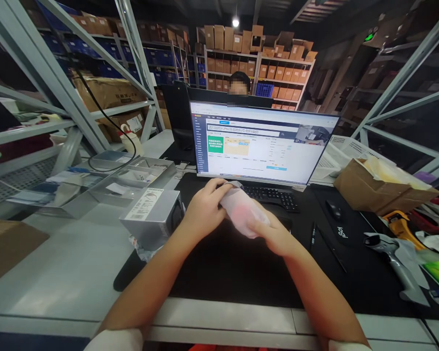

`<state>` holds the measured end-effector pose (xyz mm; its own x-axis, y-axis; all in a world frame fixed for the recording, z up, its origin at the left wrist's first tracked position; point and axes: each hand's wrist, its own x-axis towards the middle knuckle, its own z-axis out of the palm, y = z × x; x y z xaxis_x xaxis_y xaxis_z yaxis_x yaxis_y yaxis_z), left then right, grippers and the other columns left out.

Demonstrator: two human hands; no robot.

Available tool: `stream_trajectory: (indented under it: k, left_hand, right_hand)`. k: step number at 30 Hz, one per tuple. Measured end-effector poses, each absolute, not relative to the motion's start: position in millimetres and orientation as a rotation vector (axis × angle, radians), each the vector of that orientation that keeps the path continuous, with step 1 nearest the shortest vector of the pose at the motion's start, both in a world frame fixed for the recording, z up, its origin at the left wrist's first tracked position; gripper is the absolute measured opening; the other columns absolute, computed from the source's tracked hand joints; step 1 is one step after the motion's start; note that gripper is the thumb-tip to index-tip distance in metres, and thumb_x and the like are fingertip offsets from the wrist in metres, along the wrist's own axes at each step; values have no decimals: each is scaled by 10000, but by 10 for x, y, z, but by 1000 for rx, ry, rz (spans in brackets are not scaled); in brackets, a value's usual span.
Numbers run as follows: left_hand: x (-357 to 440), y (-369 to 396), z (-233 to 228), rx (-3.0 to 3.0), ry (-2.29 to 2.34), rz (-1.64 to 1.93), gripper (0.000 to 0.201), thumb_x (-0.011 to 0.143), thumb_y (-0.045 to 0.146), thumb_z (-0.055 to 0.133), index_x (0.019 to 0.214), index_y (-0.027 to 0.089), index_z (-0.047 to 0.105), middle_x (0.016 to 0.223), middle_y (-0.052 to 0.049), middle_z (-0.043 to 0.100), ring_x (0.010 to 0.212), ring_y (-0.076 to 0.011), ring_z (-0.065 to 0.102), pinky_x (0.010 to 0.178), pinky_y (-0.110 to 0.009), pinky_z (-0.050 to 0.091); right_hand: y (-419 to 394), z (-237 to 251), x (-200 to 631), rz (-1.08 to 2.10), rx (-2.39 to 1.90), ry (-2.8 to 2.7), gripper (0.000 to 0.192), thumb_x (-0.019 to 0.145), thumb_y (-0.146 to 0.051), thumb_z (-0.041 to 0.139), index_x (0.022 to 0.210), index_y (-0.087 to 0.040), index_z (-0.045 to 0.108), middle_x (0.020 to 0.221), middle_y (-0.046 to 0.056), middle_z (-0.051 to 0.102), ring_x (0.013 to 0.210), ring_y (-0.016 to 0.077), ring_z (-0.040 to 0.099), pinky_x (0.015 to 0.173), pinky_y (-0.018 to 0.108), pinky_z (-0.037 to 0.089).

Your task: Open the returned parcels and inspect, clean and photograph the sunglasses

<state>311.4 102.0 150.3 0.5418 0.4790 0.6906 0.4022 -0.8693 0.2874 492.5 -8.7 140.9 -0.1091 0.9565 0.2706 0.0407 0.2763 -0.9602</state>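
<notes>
Presently, left hand (207, 204) and right hand (276, 233) both grip a translucent white pouch (237, 202), held above the black desk mat (234, 278), toward its far edge, before the keyboard (278, 197). Possible fault: thin-looking pouch could tear or slip if pulled unevenly. Reddish content (244, 217) blurred, unidentifiable; right fingers mostly hidden behind pouch; keyboard partly covered.

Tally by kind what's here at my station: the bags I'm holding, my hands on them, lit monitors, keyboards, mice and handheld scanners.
Translucent bag held: 1
Hands on it: 2, left hand and right hand
Lit monitor: 1
Keyboard: 1
Mouse: 1
Handheld scanner: 1
Total: 7
</notes>
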Motion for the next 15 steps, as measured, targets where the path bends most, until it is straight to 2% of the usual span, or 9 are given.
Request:
stream_trajectory:
  k: [5, 9, 12, 15]
  left_hand:
    - [3146, 1016, 1484, 2497, 700, 1335, 446, 887, 47, 480, 1299, 171, 598, 1249, -96, 627, 1127, -201, 629, 976, -340, 531]
    - [3112, 975, 1517, 2492, 586, 1341, 465, 882, 13, 432, 1290, 169, 591, 1244, -94, 647, 1147, -191, 628, 997, -340, 527]
    - [3097, 867, 1513, 2536, 423, 1355, 468, 872, 4, 433, 1274, 184, 588, 1216, -80, 684, 1136, -186, 647, 1000, -343, 532]
    - [3147, 654, 1484, 2617, 149, 1402, 436, 886, 16, 440, 1258, 190, 588, 1209, -84, 710, 1135, -188, 662, 978, -343, 539]
  right_hand:
    - [-5, 1332, 4904, 947, -914, -1158, 405, 935, -467, 615, 1210, -178, 681, 1109, 85, 727, 986, 247, 676, 877, 373, 550]
    - [-7, 1364, 4908, 859, -1071, -1082, 399, 920, -521, 610, 1099, -189, 740, 990, 66, 760, 878, 245, 692, 812, 355, 555]
    - [-10, 1387, 4930, 839, -1238, -1166, 404, 913, -545, 603, 946, -168, 744, 891, 52, 741, 802, 215, 653, 751, 321, 523]
    - [22, 1367, 4890, 865, -1270, -1270, 426, 922, -551, 576, 757, -166, 651, 726, 17, 640, 678, 161, 555, 649, 290, 466]
